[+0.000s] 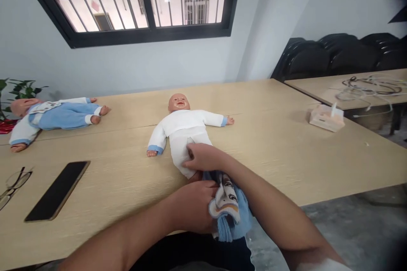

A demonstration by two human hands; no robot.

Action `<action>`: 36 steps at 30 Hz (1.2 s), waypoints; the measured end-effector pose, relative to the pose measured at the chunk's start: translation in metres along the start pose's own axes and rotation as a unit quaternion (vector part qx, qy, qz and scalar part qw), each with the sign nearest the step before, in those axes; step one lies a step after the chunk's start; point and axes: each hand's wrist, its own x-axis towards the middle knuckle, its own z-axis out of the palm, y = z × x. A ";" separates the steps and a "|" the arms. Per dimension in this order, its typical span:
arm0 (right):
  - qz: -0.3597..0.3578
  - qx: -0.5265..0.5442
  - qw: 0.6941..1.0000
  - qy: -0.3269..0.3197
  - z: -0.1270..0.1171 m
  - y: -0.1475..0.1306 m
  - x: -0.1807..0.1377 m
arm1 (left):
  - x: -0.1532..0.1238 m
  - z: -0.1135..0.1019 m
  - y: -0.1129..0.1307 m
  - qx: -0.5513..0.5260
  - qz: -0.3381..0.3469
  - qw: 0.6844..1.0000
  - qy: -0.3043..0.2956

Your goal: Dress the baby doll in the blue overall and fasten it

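A baby doll in a white long-sleeved top with blue cuffs lies face up on the table, its feet toward me. Its legs are covered in white cloth. My right hand is closed over the doll's leg, fingers curled against the white cloth. Just below, my left hand grips light blue doll trousers with a white patch bearing a printed cartoon face. The trousers are bunched around the doll's foot end and hang over the table's near edge. My left fingertips are partly hidden by the cloth.
Another doll in blue and white lies at the far left beside a potted plant. A phone and eyeglasses lie on the near left. To the right are a tissue box, cables and stacked black chairs.
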 end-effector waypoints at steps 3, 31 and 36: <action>-0.027 0.251 0.967 0.037 -0.007 0.008 0.009 | -0.001 0.001 -0.001 -0.014 0.011 1.000 0.014; -0.086 0.529 0.835 0.123 -0.014 0.043 0.021 | -0.060 -0.041 -0.087 0.071 -0.140 0.944 0.291; -0.101 0.518 0.839 0.134 -0.007 0.029 0.020 | -0.060 -0.038 -0.090 0.019 -0.200 0.931 0.304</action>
